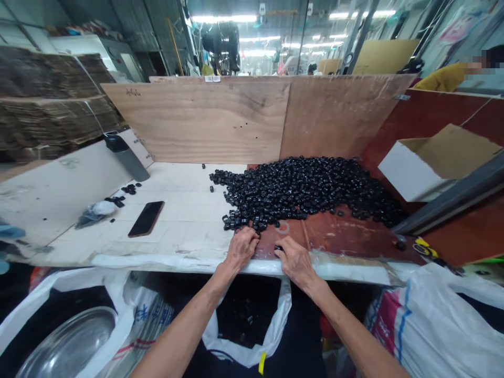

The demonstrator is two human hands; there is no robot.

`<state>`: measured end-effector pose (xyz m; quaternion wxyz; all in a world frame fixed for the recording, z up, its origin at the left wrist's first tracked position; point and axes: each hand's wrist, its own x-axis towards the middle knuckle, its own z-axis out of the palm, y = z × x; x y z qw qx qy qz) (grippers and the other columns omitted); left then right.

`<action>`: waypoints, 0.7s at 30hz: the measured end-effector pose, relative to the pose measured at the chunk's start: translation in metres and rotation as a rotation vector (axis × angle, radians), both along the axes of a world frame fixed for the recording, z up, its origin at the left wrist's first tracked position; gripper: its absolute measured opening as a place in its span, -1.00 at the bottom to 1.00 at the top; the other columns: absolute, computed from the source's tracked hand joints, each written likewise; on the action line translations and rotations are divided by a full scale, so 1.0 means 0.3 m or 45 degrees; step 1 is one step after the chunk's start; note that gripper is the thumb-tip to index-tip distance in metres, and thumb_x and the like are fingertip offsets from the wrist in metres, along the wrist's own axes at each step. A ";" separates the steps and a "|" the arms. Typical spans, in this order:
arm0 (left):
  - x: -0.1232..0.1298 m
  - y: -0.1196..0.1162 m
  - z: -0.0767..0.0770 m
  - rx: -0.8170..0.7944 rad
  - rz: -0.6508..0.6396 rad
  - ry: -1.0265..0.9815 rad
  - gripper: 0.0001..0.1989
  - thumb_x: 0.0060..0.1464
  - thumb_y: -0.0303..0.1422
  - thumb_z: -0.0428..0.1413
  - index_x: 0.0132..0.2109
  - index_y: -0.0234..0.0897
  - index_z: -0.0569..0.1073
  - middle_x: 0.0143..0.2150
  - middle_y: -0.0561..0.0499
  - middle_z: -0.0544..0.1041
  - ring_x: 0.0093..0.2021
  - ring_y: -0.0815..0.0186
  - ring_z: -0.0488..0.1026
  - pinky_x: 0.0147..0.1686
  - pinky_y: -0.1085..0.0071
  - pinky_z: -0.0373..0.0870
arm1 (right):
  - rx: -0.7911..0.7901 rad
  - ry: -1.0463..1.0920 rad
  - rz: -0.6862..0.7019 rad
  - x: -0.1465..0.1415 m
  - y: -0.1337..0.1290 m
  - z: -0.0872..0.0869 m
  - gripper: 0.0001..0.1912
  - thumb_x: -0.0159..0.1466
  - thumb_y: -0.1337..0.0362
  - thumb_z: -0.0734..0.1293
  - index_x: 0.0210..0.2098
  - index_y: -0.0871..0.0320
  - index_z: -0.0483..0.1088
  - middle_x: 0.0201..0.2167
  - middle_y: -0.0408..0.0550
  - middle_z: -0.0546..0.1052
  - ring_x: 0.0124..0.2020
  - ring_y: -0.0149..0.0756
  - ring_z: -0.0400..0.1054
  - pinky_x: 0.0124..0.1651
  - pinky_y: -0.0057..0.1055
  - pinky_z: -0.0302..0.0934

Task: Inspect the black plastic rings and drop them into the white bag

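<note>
A heap of small, glossy black plastic parts (303, 184) spreads over the bench in the head view. At its front edge, my left hand (241, 249) is curled with the fingertips pressed together against the nearest parts. Whatever lies inside those fingers is hidden. My right hand (296, 261) is a short way to the right, over the reddish-brown board (326, 231). Its thumb and forefinger pinch one small black plastic part (279, 248). Below the bench edge, between my forearms, an open white sack (252, 358) has similar dark pieces inside.
A phone (146, 219), a dark bottle (128, 157) and a plastic bag (94, 212) are on the left. Wooden panels (212, 121) wall the back. At right are a cardboard box (417, 165), a metal bar (452, 194) and scissors (425, 249). A person in yellow (443, 79) is beyond.
</note>
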<state>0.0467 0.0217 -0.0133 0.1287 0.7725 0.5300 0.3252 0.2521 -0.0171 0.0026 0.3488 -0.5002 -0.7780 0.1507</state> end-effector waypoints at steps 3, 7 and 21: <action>0.002 -0.024 0.023 0.015 0.009 -0.041 -0.91 0.07 -0.52 0.15 -0.29 -0.25 0.46 -0.31 0.02 0.53 -0.22 0.21 0.50 -0.13 0.29 0.43 | -0.199 0.447 -0.007 -0.058 0.039 0.000 -0.88 0.26 0.33 0.27 -0.22 0.15 0.42 -0.29 -0.03 0.51 -0.35 -0.29 0.44 -0.28 -0.39 0.37; 0.006 -0.060 0.028 -0.037 -0.052 -0.294 -0.82 0.09 -0.46 0.15 -0.13 -0.25 0.44 -0.25 0.01 0.57 -0.28 0.27 0.54 -0.23 0.37 0.47 | -0.238 0.725 0.078 -0.115 0.065 -0.009 -0.85 0.25 0.29 0.31 -0.20 0.14 0.48 -0.21 -0.02 0.52 -0.23 -0.26 0.46 -0.24 -0.41 0.38; -0.037 -0.050 0.033 -0.083 -0.330 -0.756 -0.78 0.12 -0.35 0.24 -0.07 -0.25 0.56 -0.06 -0.12 0.55 -0.03 0.20 0.50 0.05 0.24 0.43 | -0.170 0.801 0.106 -0.126 0.045 -0.036 -0.84 0.27 0.26 0.35 -0.17 0.12 0.51 -0.18 0.02 0.51 -0.15 -0.22 0.45 -0.08 -0.32 0.38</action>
